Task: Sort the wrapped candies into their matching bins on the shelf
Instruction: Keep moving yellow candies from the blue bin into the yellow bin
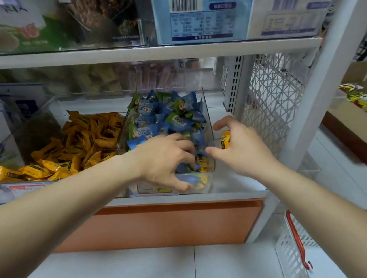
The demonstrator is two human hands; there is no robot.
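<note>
A clear bin [207, 109] on the lower shelf holds blue wrapped candies [169, 118], with a few yellow candies [202, 164] mixed in at its front. To its left, another clear bin [52, 104] is full of yellow wrapped candies [85, 140]. My left hand [164, 157] reaches into the front of the blue bin, fingers curled down among the candies; what they hold is hidden. My right hand [239, 145] is just right of that bin and holds a yellow candy [225, 139] in its curled fingers.
A white shelf post [306, 107] and lattice side panel [273, 92] stand right of the bins. A white basket with a red handle [294, 242] hangs at lower right. A cardboard box [359, 128] with snack packs sits far right. Boxed goods fill the upper shelf [165, 53].
</note>
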